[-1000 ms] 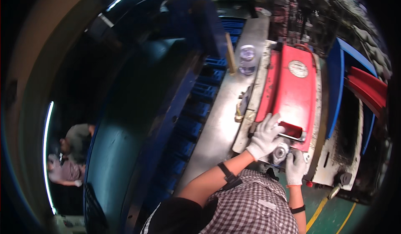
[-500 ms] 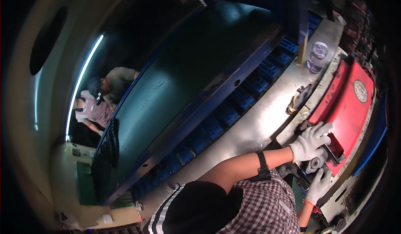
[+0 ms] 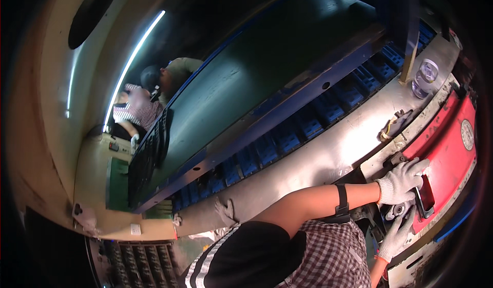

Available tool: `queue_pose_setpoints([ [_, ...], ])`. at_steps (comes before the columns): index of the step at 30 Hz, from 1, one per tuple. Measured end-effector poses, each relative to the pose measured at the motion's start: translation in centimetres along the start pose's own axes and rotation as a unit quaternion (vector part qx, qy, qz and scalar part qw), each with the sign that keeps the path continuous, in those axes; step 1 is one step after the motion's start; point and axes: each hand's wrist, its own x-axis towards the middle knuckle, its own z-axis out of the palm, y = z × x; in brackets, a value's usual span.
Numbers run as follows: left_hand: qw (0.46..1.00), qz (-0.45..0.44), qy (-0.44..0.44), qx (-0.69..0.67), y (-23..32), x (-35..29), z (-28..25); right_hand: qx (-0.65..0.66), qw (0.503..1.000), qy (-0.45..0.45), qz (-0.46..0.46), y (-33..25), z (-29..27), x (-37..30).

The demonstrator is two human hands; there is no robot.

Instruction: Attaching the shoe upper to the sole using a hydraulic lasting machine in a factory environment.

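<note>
Steel bench (image 3: 328, 154) runs diagonally beside a green belt (image 3: 231, 103), row of blue bins (image 3: 267, 149) between; two co-workers (image 3: 138, 105) far left. Round metal part (image 3: 398, 210) sits at the near end of the red panel (image 3: 452, 149), between both gloved hands, just beside the dark-rimmed opening (image 3: 425, 198). Left hand (image 3: 403, 180): fingers spread over the panel end, reaching the opening's rim; can't tell if gripping. Right hand (image 3: 398, 236): fingers extended alongside the round part, grip unclear too. Reads as two-handed handling or positioning; next move probably calls for steady, matched pressure from both sides, fingertips clear of the rim.
</note>
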Motion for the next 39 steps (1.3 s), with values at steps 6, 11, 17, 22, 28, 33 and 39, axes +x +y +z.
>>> queue_pose_setpoints([
  [6,0.999,-0.021,0.034,0.001,0.7,-0.3,0.1,0.003,0.999,-0.036,0.0,0.1,-0.2,0.4],
  [11,0.996,-0.087,-0.016,-0.015,1.1,-1.7,-1.4,0.042,0.998,-0.042,0.01,0.2,-0.3,0.6],
  [17,0.98,-0.193,0.042,0.001,-4.6,-9.7,-7.0,0.051,0.997,-0.046,0.033,0.0,-0.4,0.5],
  [22,0.851,-0.424,0.3,0.077,-14.6,-19.5,-12.3,0.012,0.999,-0.046,0.012,-0.2,-0.7,0.5],
  [28,0.62,-0.69,0.372,0.023,-25.6,-32.0,-21.0,0.055,0.998,-0.028,0.033,0.0,-0.3,0.4],
  [33,0.48,-0.679,0.496,-0.25,-30.0,-35.3,-25.2,0.022,0.998,-0.01,0.051,0.5,-0.3,0.4],
  [39,0.603,-0.591,0.443,-0.301,-36.8,-39.9,-30.2,-0.031,0.996,0.011,0.078,1.9,-0.2,-0.2],
])
